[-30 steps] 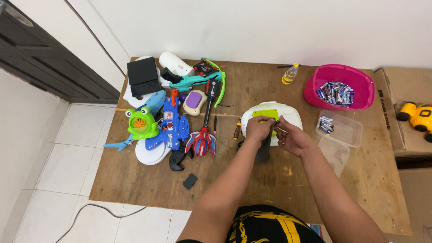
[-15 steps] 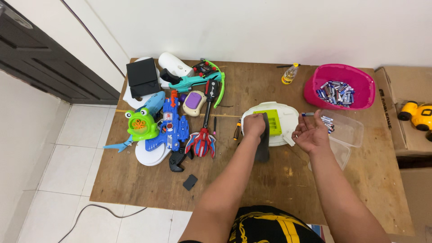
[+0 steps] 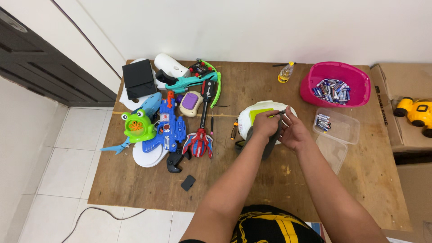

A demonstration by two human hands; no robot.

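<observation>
Head view, only one to go through: both hands are working over the white toy [image 3: 265, 118], a rounded white shell with a lime-green panel on top and a dark grey part at its near edge, lying on the wooden bench [image 3: 252, 180] just left of the clear plastic tub [image 3: 339, 128]. Left hand [image 3: 264, 126] is curling down over the toy's near side, fingers closed on it and pinning it. Right hand [image 3: 292, 132] is sitting just beside it, fingers pinched narrow around a thin dark tool [image 3: 280, 112], screwdriver or battery I cannot tell, tip angling toward the green panel. Risk, as I judge it: the shell is smooth and domed, so if the left hand's hold is slackening the toy could be rocking or skidding, and the tool could be slipping off the panel toward the left fingers. A small loose part could also be rolling toward the bench edge. Clear tub is holding a few batteries; the pink basin [image 3: 335, 83] beyond it is holding many more. Well left of the white toy, a heap of plastic toys is lying: blue blaster [image 3: 166, 128], green frog toy [image 3: 137, 126], red-and-blue spider toy [image 3: 199, 141]. Small yellow bottle [image 3: 285, 73] is standing beyond the white toy.
</observation>
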